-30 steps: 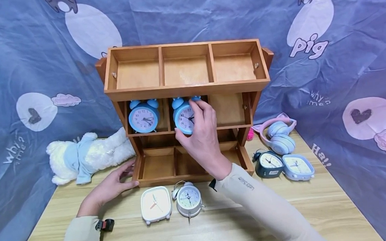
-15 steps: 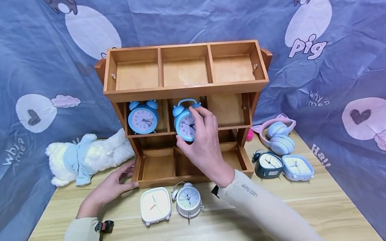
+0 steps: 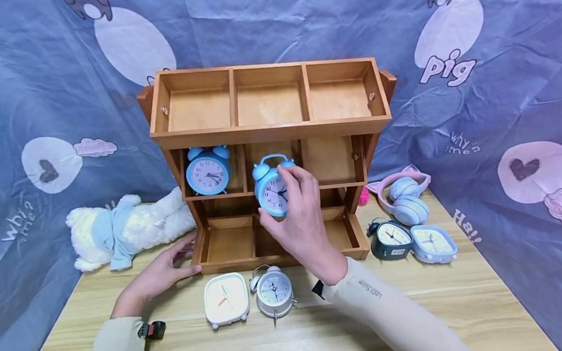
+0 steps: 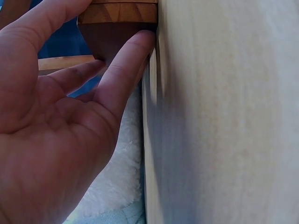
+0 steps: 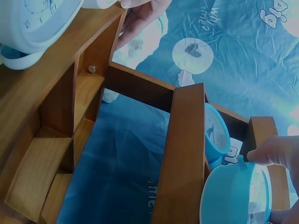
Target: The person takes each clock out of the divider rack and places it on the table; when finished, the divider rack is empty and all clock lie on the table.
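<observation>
A blue twin-bell alarm clock point(image 3: 271, 194) is pinched between the thumb and fingers of my right hand point(image 3: 305, 226). It stands in front of the middle compartment of the wooden shelf's point(image 3: 273, 133) second tier, slightly tilted, its handle up. In the right wrist view the held alarm clock point(image 5: 226, 196) shows its blue side. A matching blue alarm clock point(image 3: 208, 173) sits in the left compartment of that tier. My left hand point(image 3: 162, 273) touches the shelf's lower left corner; in the left wrist view its extended fingers point(image 4: 124, 70) rest against the wood.
A white square clock point(image 3: 226, 299) and a white twin-bell clock point(image 3: 274, 290) lie before the shelf. To the right are a dark green clock point(image 3: 392, 239), a light blue clock point(image 3: 434, 243) and cat-ear headphones point(image 3: 406, 198). A plush toy point(image 3: 131, 227) lies left.
My right hand has drawn the blue alarm clock down and forward from the middle compartment, so its handle now shows. The left hand has stayed at the shelf's corner.
</observation>
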Demonstrator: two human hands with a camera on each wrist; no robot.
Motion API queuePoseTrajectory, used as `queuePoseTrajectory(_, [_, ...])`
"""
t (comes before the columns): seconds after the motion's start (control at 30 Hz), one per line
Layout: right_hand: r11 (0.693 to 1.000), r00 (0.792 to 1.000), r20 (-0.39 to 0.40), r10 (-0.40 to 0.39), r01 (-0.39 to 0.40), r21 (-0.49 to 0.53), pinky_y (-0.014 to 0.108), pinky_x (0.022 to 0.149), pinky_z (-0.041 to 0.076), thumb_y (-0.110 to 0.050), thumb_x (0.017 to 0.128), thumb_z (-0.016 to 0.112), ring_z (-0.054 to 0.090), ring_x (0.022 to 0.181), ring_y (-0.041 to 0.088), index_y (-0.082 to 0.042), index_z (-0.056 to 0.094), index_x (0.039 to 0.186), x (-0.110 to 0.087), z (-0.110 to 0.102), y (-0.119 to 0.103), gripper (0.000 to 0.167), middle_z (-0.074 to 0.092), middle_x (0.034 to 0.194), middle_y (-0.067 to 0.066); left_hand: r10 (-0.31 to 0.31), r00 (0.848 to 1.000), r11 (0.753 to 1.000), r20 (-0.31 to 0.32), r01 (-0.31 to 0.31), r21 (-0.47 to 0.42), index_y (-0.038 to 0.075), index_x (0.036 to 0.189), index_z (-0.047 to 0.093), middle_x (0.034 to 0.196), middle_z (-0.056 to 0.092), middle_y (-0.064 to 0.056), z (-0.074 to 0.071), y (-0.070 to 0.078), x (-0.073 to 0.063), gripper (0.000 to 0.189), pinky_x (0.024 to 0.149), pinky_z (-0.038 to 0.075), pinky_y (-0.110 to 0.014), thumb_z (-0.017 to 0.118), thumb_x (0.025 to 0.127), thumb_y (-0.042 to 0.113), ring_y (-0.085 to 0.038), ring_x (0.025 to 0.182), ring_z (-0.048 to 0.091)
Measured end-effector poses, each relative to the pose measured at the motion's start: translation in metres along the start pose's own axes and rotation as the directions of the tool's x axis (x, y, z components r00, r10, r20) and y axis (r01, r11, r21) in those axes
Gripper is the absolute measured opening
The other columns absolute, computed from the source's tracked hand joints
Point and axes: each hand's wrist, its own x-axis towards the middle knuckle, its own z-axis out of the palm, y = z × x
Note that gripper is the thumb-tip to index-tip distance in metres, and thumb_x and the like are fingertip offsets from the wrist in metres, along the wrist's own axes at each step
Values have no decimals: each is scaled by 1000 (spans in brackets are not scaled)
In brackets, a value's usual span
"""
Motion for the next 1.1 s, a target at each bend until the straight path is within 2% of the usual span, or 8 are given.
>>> queuePoseTrajectory(0.23, [1000, 1000, 20, 6, -6, -2, 53, 107, 56, -19, 84, 97, 49, 139, 41, 2, 53, 157, -5, -3, -1, 88, 49, 155, 23, -2, 1000, 1000, 7, 3, -11, -2, 176, 26, 166, 52, -34, 1, 0, 0, 91, 122, 50, -62, 79, 106, 25, -52, 150, 57])
queuePoseTrajectory(0.53, [1000, 1000, 27, 5, -5, 1, 53, 105, 57, -19, 83, 97, 50, 138, 42, 2, 54, 156, -13, -6, -1, 87, 50, 153, 24, 7, 1000, 1000, -2, -7, -9, -1, 175, 28, 163, 57, -32, 0, 0, 1, 90, 126, 43, -67, 80, 106, 24, -51, 148, 59])
queuePoseTrajectory(0.97, [999, 996, 76, 45, -43, -25, 53, 103, 62, -19, 81, 99, 50, 138, 42, 2, 53, 157, -31, -12, 3, 91, 50, 152, 24, 17, 1000, 1000, 7, -17, -7, -2, 175, 27, 163, 57, -32, -1, -3, 2, 91, 126, 44, -67, 79, 106, 24, -51, 147, 60])
queuePoseTrajectory(1.1, [999, 995, 85, 51, -50, -21, 54, 105, 61, -19, 81, 98, 50, 139, 42, 1, 54, 156, -36, -14, 4, 90, 50, 152, 24, 19, 1000, 1000, 4, -19, -2, -2, 175, 28, 162, 57, -32, -1, -3, 1, 90, 125, 44, -65, 80, 106, 24, -50, 147, 60])
